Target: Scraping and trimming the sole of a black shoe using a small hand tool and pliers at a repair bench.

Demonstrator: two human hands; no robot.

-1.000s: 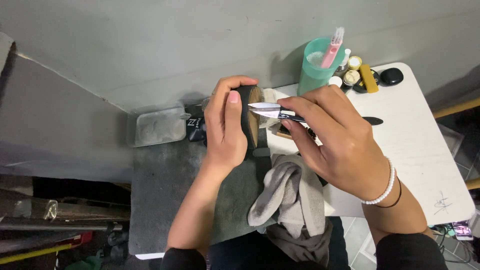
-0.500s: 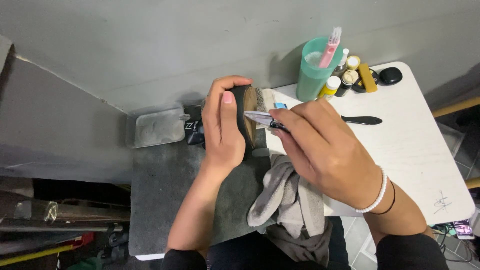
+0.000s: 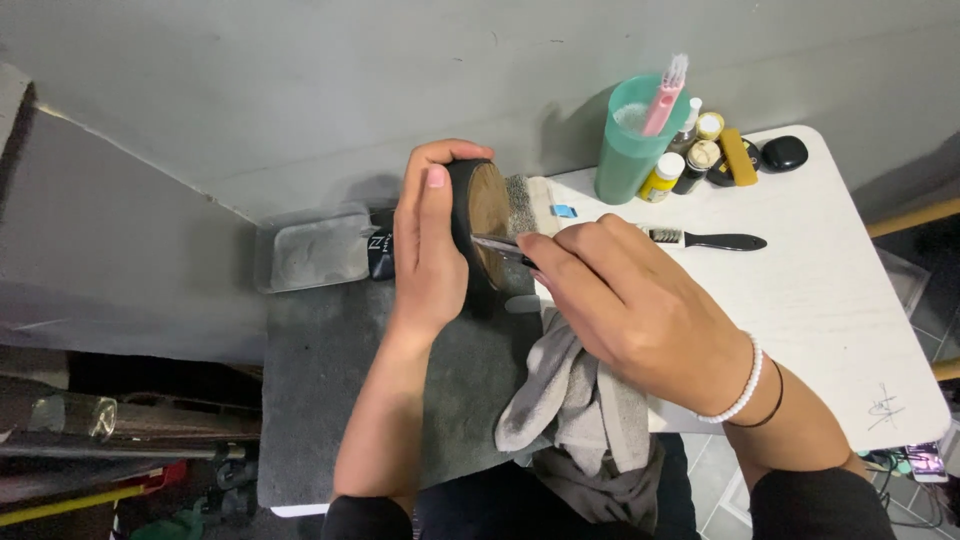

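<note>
Cloth [image 3: 585, 420], grey and crumpled, lay nearest the person, draped under the right wrist and hanging off the near edge of the white table [image 3: 850, 330]. Just above it the right hand [image 3: 640, 310] was closed in a pinch around a thin metal tool [image 3: 497, 246], whose bright tip reached left and met the tan sole of the shoe [image 3: 484, 222]. A white bead bracelet and a dark band circled that wrist. The left hand [image 3: 430, 245] was wrapped around the shoe from the left, fingers curled over its dark upper and thumb up, holding it on its side in the air so that the sole faced the right hand. The shoe thus sat between the two hands, gripped by the left and touched by the tool from the right. Beneath the left forearm spread a grey mat [image 3: 340, 400]. Left of the left hand, at the mat's far edge, lay a clear shallow tray [image 3: 310, 252]. Beyond the right hand a black-handled brush [image 3: 715, 241] lay flat on the table, with a small blue bit near the shoe's toe. Farther still, near the wall, stood a green cup [image 3: 630, 150] holding a pink brush, and right of it a cluster of small bottles and jars [image 3: 695, 160].
</note>
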